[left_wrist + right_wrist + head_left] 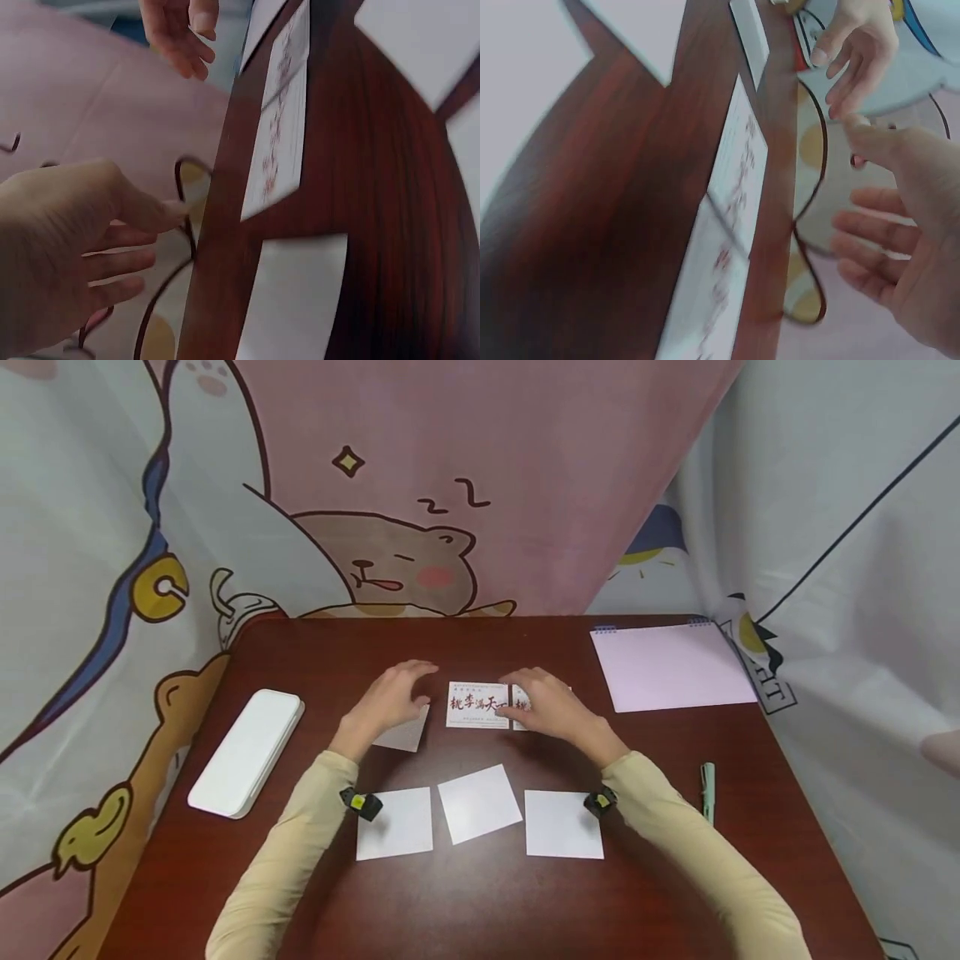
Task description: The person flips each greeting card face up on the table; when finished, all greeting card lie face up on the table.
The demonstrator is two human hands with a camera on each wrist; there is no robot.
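here both hands hovered over printed cards (477, 705) laid side by side at counter (480, 902) centre; left hand (390, 697) fingers loose, right hand (546, 703) fingers relaxed, nothing gripped, likely for aligning.

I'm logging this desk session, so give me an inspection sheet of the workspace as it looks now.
Surface: dark red-brown table, bare wood at the front.
Job's things: two printed cards with red calligraphy side by side; a blank card under the left hand.
Clutter: three blank white cards in a row, white case, pink notepad, green pen.
Hands: left hand open above the blank card; right hand open over the right printed card.
Cables: nothing seen.
Surroundings: cartoon curtain behind.
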